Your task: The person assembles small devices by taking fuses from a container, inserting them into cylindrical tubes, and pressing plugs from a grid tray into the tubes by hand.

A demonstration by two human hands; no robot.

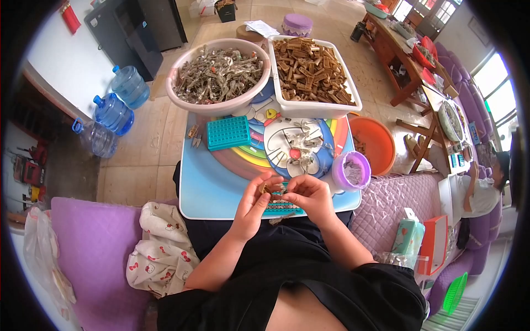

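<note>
My left hand point(252, 209) and my right hand point(310, 197) meet over the near edge of the small cartoon-printed table point(212, 179). Fingers of both are pinched together around something small and brownish, mostly hidden by them. Directly beneath lies a teal rack point(287, 209) with rows of small pale pieces in it. A second teal rack point(228, 132) sits farther left on the table, its holes showing. Beside it are a small metal clip-like tool point(196, 142) and a small brown piece point(192, 131). Thin pale scraps point(302, 144) lie scattered at mid-table.
At the table's far side stand a pink basin point(172, 91) of tangled grey strips and a white tub point(355, 103) of brown wooden-looking pieces. A purple cup point(351, 171) and an orange bucket point(381, 143) are at right. Another person point(475, 193) sits far right.
</note>
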